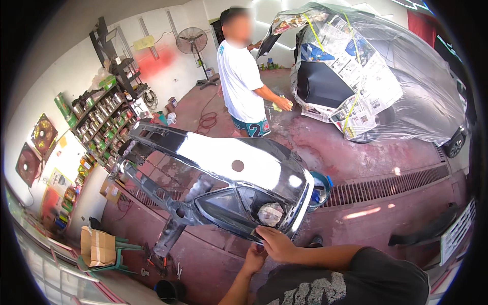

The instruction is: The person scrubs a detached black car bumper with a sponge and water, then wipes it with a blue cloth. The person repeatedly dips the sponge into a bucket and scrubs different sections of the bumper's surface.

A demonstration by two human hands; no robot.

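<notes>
A large car bumper (pixel 218 158), glossy white and black with open frames, lies raised in front of me. At its near lower edge my right hand (pixel 277 245) is closed, fingertips bent against the rim. Just below it, my left hand (pixel 255 260) is also closed, close against the right one. Between the hands something small and partly reddish shows, too hidden to name. A crumpled ball of clear plastic (pixel 271 214) sits in the bumper's opening, above my right hand.
A co-worker (pixel 241 76) in a white shirt holds a yellow cloth (pixel 282 104) beside a car (pixel 417 96) masked with plastic and newspaper. Drain grating (pixel 381 187) crosses the floor. A blue bucket (pixel 321 189), a green chair (pixel 119 254) with a box, and can shelves (pixel 104 124) stand around.
</notes>
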